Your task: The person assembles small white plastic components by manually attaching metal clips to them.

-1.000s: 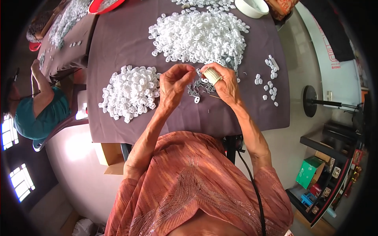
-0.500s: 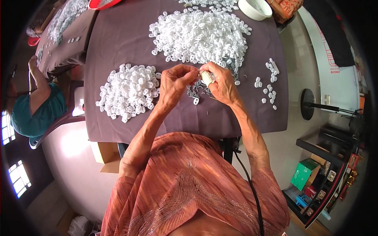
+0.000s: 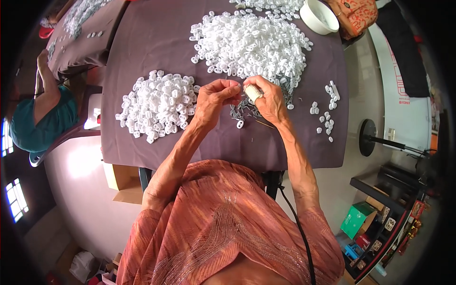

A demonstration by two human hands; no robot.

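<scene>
My left hand (image 3: pixel 216 97) and my right hand (image 3: pixel 266 97) meet over the dark purple table (image 3: pixel 156 38), fingertips pinched together on a small white plastic piece (image 3: pixel 239 91). A pale band wraps one finger of my right hand. Under my hands lies a little heap of small grey metal parts (image 3: pixel 247 109), with one white piece (image 3: pixel 240 124) beside it. A pile of white plastic pieces (image 3: pixel 159 104) sits left of my left hand. A bigger pile of white pieces (image 3: pixel 249 42) spreads just beyond both hands.
Scattered white pieces (image 3: pixel 325 114) lie right of my right hand. A white bowl (image 3: pixel 319 16) and an orange patterned bag (image 3: pixel 354 14) stand at the far right corner. Another person in a teal top (image 3: pixel 40 123) sits at the left, at a second table. A shelf (image 3: pixel 384 228) stands lower right.
Both hands have come closer together and the left fingertips now touch the piece at the right hand. The view has shifted slightly.
</scene>
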